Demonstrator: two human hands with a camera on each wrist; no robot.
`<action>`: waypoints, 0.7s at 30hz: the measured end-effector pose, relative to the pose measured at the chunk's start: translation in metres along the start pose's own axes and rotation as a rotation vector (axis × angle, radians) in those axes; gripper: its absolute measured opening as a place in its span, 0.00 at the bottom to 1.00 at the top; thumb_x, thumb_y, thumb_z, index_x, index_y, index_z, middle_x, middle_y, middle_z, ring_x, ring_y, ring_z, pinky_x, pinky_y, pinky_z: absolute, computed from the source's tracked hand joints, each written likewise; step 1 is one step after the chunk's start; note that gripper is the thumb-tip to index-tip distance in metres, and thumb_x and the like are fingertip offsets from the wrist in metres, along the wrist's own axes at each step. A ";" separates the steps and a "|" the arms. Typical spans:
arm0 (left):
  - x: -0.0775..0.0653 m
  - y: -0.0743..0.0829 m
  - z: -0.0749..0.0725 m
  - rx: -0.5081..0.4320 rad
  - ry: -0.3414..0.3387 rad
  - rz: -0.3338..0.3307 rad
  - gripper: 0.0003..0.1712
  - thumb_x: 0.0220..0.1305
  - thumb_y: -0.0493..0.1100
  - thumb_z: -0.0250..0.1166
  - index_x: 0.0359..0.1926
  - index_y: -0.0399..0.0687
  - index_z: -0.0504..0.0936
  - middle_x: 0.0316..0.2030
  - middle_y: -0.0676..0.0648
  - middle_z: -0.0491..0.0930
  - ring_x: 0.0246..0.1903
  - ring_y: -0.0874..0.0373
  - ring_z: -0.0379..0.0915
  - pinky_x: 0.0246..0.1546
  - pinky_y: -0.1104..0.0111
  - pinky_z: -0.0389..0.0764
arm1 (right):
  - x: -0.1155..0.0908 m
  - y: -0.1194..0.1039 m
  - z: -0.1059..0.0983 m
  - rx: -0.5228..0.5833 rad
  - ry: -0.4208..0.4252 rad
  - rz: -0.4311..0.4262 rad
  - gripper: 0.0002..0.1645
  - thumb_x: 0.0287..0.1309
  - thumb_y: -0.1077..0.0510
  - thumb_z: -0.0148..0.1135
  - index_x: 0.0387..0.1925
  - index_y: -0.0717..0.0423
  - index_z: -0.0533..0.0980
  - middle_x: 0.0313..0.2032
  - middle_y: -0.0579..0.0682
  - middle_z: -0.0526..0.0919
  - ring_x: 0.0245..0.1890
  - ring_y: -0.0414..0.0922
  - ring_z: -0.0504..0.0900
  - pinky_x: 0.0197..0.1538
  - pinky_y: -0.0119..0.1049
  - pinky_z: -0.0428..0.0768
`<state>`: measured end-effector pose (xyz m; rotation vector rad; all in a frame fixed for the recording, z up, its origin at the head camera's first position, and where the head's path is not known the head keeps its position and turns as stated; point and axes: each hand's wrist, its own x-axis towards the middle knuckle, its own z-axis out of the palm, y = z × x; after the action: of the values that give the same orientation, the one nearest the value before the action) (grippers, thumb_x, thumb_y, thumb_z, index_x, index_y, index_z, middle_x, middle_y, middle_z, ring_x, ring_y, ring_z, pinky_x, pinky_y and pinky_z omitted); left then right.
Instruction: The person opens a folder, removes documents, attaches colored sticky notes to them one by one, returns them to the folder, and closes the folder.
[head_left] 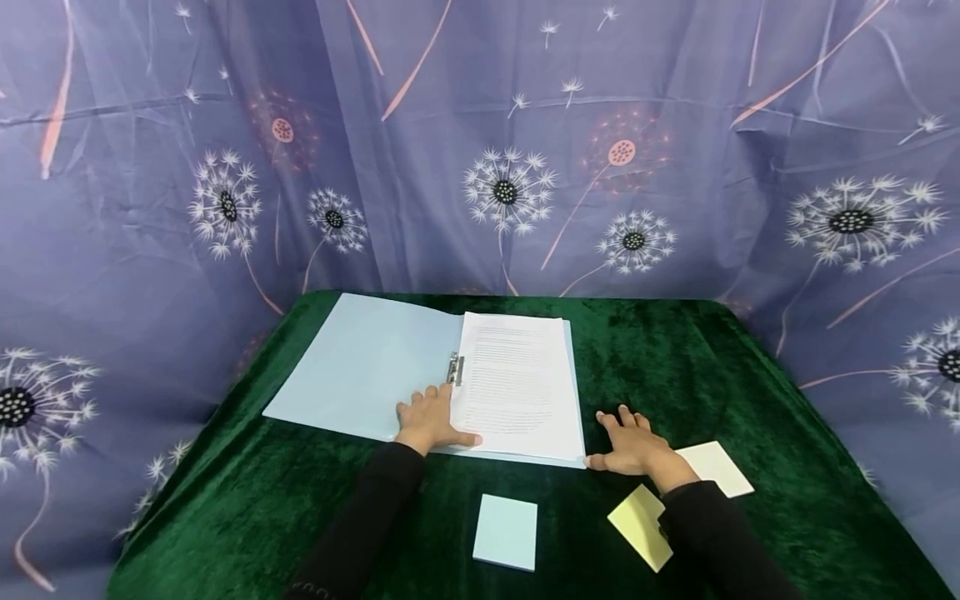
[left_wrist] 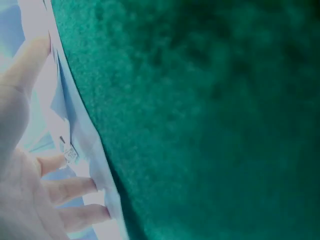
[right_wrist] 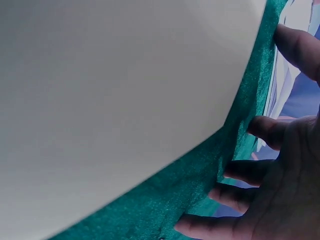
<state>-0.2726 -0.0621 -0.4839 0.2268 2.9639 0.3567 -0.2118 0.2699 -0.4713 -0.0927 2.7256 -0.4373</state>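
Note:
A light blue folder point(head_left: 375, 350) lies spread on the green cloth, with printed sheets point(head_left: 517, 383) on its right side. A metal clip point(head_left: 455, 369) sits at the fold by the sheets' left edge. My left hand point(head_left: 429, 421) rests on the folder just below the clip, its thumb over the lower left corner of the paper. My right hand point(head_left: 630, 446) is spread at the folder's lower right corner, the thumb at that corner and the other fingers over the cloth. In the right wrist view, the fingers point(right_wrist: 245, 172) are spread and hold nothing.
Nearer the front lie a pale blue sticky-note pad point(head_left: 506, 532) and a yellow pad point(head_left: 641, 527), partly under the right sleeve. A cream pad point(head_left: 717, 468) lies beside the right wrist. Behind the green-covered table point(head_left: 637, 350) hangs a dandelion-print curtain point(head_left: 420, 167).

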 end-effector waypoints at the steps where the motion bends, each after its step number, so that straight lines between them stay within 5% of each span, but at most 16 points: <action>1: 0.000 0.000 0.000 -0.003 0.002 0.000 0.62 0.39 0.73 0.79 0.69 0.44 0.66 0.57 0.38 0.75 0.50 0.41 0.70 0.55 0.38 0.71 | 0.000 0.000 0.001 0.002 0.000 0.000 0.55 0.58 0.38 0.67 0.77 0.60 0.57 0.76 0.77 0.44 0.74 0.79 0.45 0.60 0.77 0.65; 21: 0.000 0.007 -0.005 0.026 -0.016 -0.010 0.64 0.39 0.72 0.80 0.68 0.39 0.66 0.56 0.34 0.77 0.51 0.38 0.72 0.54 0.37 0.72 | 0.000 0.003 0.002 0.014 0.006 -0.007 0.55 0.58 0.38 0.68 0.77 0.60 0.57 0.76 0.77 0.44 0.74 0.79 0.44 0.60 0.77 0.65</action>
<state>-0.2722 -0.0561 -0.4775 0.2163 2.9538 0.3143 -0.2106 0.2722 -0.4743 -0.0974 2.7282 -0.4598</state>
